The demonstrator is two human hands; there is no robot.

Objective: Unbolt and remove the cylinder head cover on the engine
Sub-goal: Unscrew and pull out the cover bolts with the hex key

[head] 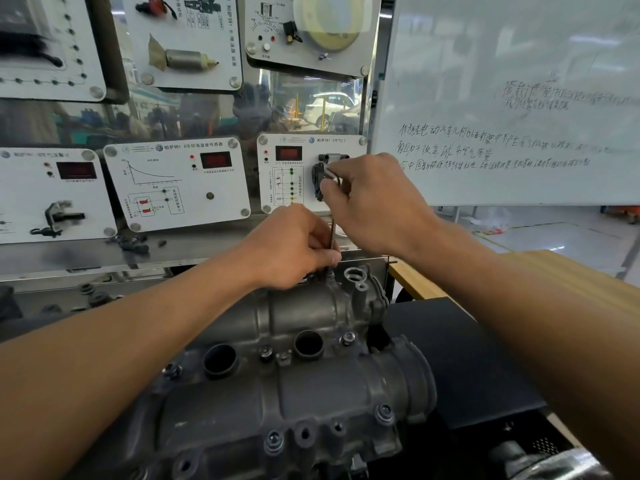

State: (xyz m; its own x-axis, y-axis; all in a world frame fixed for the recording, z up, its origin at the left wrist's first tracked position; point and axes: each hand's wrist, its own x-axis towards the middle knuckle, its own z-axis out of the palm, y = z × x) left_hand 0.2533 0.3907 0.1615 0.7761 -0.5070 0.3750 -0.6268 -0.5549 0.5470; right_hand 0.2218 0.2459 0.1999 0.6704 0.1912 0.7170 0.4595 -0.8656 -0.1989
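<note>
- Left hand (294,247) pinches thin dark metal wrench shaft (332,233) low; right hand (374,199) grips its top.
- Grey cast-metal cylinder head cover (277,341) sits beside light wooden tabletop (554,275).
- White handwritten whiteboard (519,81) stands behind.

The left hand (294,247) hides the lower end of the tool (332,233).
</note>
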